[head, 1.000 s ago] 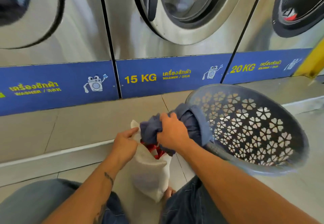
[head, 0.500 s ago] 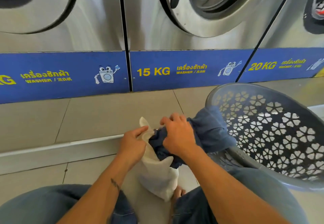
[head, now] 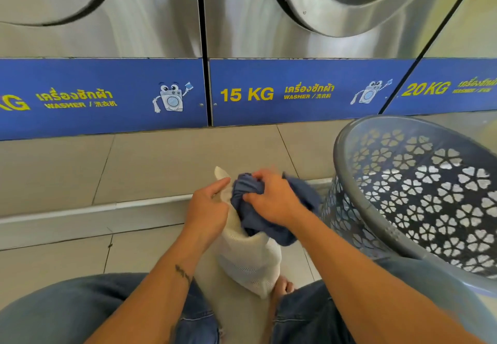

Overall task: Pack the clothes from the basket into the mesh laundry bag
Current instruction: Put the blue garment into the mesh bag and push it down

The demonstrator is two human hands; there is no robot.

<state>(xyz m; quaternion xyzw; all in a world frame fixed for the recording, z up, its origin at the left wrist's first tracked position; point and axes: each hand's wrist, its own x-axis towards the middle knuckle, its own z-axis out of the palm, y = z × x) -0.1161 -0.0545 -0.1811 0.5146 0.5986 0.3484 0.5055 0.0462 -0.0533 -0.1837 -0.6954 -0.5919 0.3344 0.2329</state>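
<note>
Your right hand (head: 271,201) is clenched around a bunched blue garment (head: 250,209) and presses it into the open mouth of the white mesh laundry bag (head: 250,260). Part of the garment is already inside the bag, and one fold hangs over the bag's rim on the side toward the basket. Your left hand (head: 207,209) grips the bag's edge on the side away from the basket, with the fingers closed on the mesh, and it holds the mouth open. The bag stands on the tiled floor (head: 150,166) between your knees, just in front of your bare foot (head: 282,288). The grey plastic basket (head: 349,155), with flower-shaped holes, lies tilted just beside the bag, its opening turned toward you. Beyond the bag, the steel washers stand in a row, and the one straight behind it carries a blue panel (head: 309,92) marked "15 KG".
</note>
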